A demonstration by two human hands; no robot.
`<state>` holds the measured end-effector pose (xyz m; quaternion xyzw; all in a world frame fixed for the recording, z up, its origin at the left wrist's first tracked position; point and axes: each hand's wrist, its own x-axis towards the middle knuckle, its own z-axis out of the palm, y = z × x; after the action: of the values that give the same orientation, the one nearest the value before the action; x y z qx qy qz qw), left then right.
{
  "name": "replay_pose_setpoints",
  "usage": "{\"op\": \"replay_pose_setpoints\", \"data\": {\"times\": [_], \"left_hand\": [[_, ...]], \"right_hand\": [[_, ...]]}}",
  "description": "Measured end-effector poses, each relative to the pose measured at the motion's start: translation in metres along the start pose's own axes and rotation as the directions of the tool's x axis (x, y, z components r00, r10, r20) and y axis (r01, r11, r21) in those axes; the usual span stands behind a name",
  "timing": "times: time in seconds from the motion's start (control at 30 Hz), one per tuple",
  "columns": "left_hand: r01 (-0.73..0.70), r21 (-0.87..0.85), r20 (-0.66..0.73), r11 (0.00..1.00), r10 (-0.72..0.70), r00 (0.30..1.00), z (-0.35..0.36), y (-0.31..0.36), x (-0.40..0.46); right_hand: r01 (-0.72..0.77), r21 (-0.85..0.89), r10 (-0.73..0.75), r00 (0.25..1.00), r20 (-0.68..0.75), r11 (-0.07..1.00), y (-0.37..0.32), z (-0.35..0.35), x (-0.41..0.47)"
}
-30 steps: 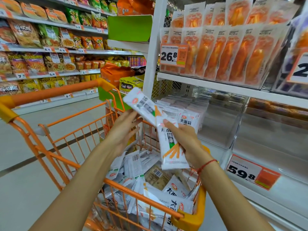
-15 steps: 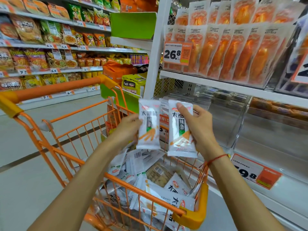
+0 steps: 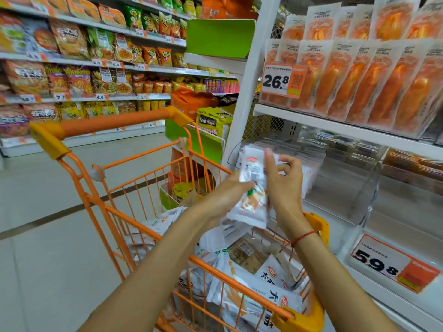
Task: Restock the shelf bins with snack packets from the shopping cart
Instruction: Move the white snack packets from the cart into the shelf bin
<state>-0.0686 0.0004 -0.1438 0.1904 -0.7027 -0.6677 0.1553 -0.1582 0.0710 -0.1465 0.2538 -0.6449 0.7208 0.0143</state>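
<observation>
White plastic with an orange-and-green print: that is the snack packet (image 3: 253, 188) held upright between the two hands, its long axis running nearly vertical, the top edge with a small red oval logo tipped slightly away toward the shelf and the bottom edge hanging over the cart. Motion blur softens it, so I cannot tell whether one packet or two stacked ones are held there. The left hand (image 3: 230, 192) grasps it from the left side, thumb curled across the front near the green mark. The right hand (image 3: 282, 185) is against the packet's right edge, index finger straight up along it and the other fingers loosely curled behind; whether it truly grips or only steadies the packet cannot be told. A red string bracelet (image 3: 304, 237) circles the right wrist.

Below the hands stands the orange shopping cart (image 3: 134, 226), its basket holding a loose heap of more white packets (image 3: 271, 295) with black characters, plus a brown packet (image 3: 247, 254) among them. Just beyond the held packet, on the white shelf unit to the right, a clear plastic bin (image 3: 299, 159) already holds similar white packets lying flat. Beside it a second clear bin (image 3: 359, 195) stands on the same level, with a price tag (image 3: 393, 265) reading 59.8 at the shelf edge. On the shelf above, orange-filled pouches (image 3: 374, 85) stand in rows behind a 26.8 tag (image 3: 282, 80).
</observation>
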Motion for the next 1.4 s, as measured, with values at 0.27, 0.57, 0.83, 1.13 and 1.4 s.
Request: {"op": "replay_pose_setpoints", "data": {"times": [0.27,0.57,0.83,1.13,1.4], "left_hand": [[-0.073,-0.018,-0.485,0.997,0.055,0.873,-0.087,0.008,-0.002],[-0.108,-0.143,-0.494,0.984,0.024,0.869,-0.100,0.014,-0.011],[-0.048,0.079,-0.401,0.996,0.076,0.913,-0.087,0.010,-0.006],[0.153,0.200,-0.112,0.968,-0.132,0.985,-0.049,0.001,-0.002],[0.199,0.007,-0.065,0.980,-0.198,0.978,-0.015,0.001,0.003]], "right_hand": [[0.579,-0.564,0.219,0.557,0.801,0.589,0.039,0.044,0.015],[0.898,-0.428,0.284,0.386,0.878,0.103,0.062,0.070,0.011],[0.309,-0.363,0.173,0.504,0.846,0.879,0.002,-0.017,0.027],[-0.013,-0.187,0.134,0.746,0.652,0.982,-0.014,-0.039,0.017],[0.318,-0.276,-0.225,0.920,0.320,0.907,0.019,-0.019,0.019]]}}
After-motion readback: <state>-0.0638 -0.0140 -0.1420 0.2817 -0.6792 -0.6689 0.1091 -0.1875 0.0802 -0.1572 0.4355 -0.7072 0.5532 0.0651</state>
